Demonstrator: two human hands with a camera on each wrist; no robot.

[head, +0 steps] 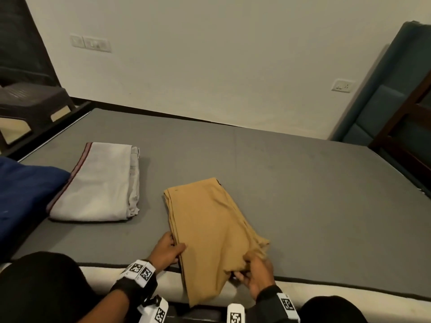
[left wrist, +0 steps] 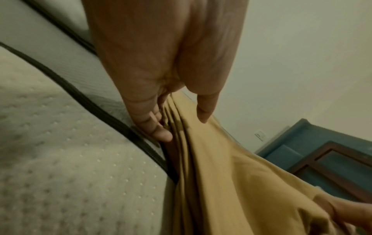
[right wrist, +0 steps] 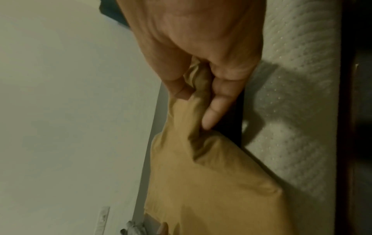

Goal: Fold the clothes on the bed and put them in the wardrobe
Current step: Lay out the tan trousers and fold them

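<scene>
1. Right now we are holding the tan folded garment (head: 210,231) with both hands at the near edge of the bed (head: 303,183), and its lowest corner hangs past that edge over the quilted cream side of the mattress (head: 326,299).
2. Our left hand (head: 166,251) grasps the garment's left edge: the thumb lies on top of the cloth and the fingers go under the stacked layers, which the left wrist view shows plainly with the fingers (left wrist: 159,132) tucked against the folds of the tan garment (left wrist: 231,174).
3. Our right hand (head: 255,273) pinches the garment's near right corner, where the cloth is bunched; in the right wrist view the thumb and fingers (right wrist: 213,111) close on a gathered ridge of the tan cloth (right wrist: 211,182).
4. Left of the tan garment, farther from us and well apart from it, a grey folded garment (head: 100,185) with a dark striped band along its left side lies flat on the bed.
5. Left of that grey garment, touching its striped edge, sits a blue cloth (head: 25,194); we cannot tell what it is.
6. Beyond the tan garment's far side the grey bed surface runs to a pale wall (head: 210,54), and to the right of the bed stands a teal padded panel (head: 384,101).
</scene>
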